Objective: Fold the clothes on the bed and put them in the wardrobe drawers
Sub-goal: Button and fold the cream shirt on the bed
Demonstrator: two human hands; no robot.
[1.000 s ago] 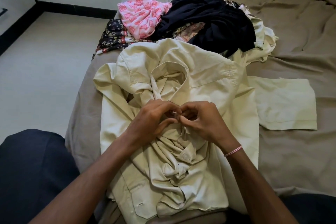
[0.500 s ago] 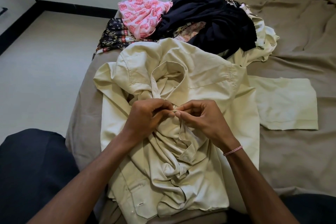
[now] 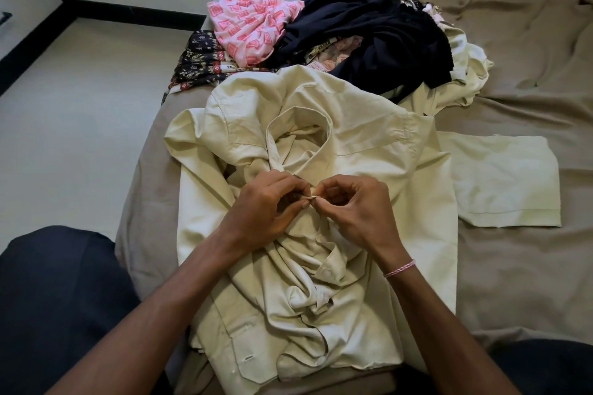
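Your cream shirt [image 3: 369, 144] is lying on the near end of the bed [image 3: 513, 266], collar [image 3: 298, 112] pointing away from you and the front facing up, with the middle all bunched and twisted down toward the hem. Both of your hands meet just below the collar opening. Your left hand [image 3: 266, 205] has its fingers curled in, pinching the edge of the shirt front, and your right hand [image 3: 356, 212] is doing the same from the other side, thumb and forefinger nipping a small fold of the fabric. The fingertips of the two hands are touching or as good as touching. Whether there's a button between them I can't tell, it's too small. One button [image 3: 325, 273] does show lower down on the crumpled strip, below your right wrist, which has a pink and white string bracelet [image 3: 399, 268] on it.

A flat cream piece [image 3: 500, 183] lies to the right, against the shirt's edge – could be its sleeve or a separate item, can't say.

Behind the shirt is the unfolded pile: a pink patterned garment [image 3: 250, 26] on the left, a dark navy garment [image 3: 369, 26] heaped beside it, and a black printed cloth [image 3: 199, 64] hanging near the bed's left edge. Pale floor [image 3: 80, 106] runs along the left, and your dark-trousered knee [image 3: 57, 298] sits at bottom left.
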